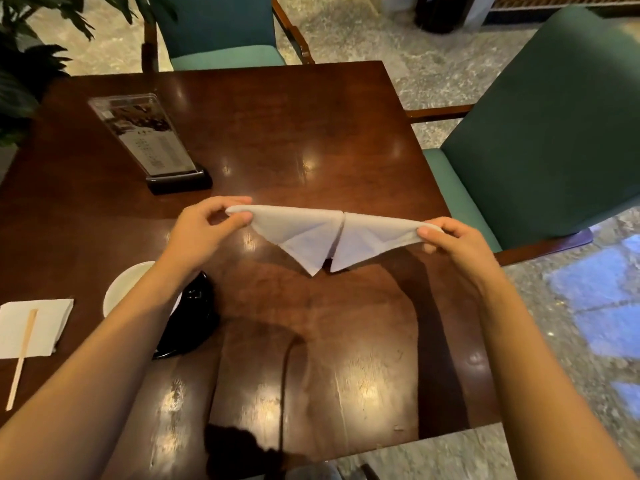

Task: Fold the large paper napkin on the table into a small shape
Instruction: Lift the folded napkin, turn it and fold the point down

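White napkin stretched above table centre, left hand pinching its nine o'clock tip, right hand pinching three o'clock tip, two points hanging down, bare wood beneath, menu stand at ten o'clock.

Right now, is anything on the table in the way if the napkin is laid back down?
Nothing visible: both hands pinch the napkin above bare table. The black dish sits leftward.

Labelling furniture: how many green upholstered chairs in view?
2. One green upholstered chair beyond the dark wooden table's far edge, one at its right side. Others may sit outside the frame.
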